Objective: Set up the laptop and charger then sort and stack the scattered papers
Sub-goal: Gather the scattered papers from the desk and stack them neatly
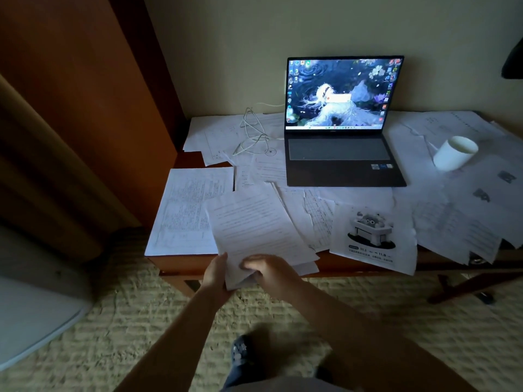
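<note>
An open laptop [341,123] with a lit screen stands at the back of the wooden desk [184,267]. Its white charger cable [252,134] lies coiled on papers to the left and runs toward the wall. Printed papers cover the desk. A thin sheaf of papers [254,230] overhangs the front edge. My left hand [215,274] grips its near left corner. My right hand [267,270] holds the same near end from the right, fingers curled over the top sheet. A separate sheet [188,210] lies flat at the front left corner.
A white mug [455,152] stands on papers right of the laptop. A flyer with a picture [373,236] hangs over the front edge. More sheets [464,230] pile up at the right. A wooden wardrobe [85,108] rises on the left. Carpet and my shoe [240,352] are below.
</note>
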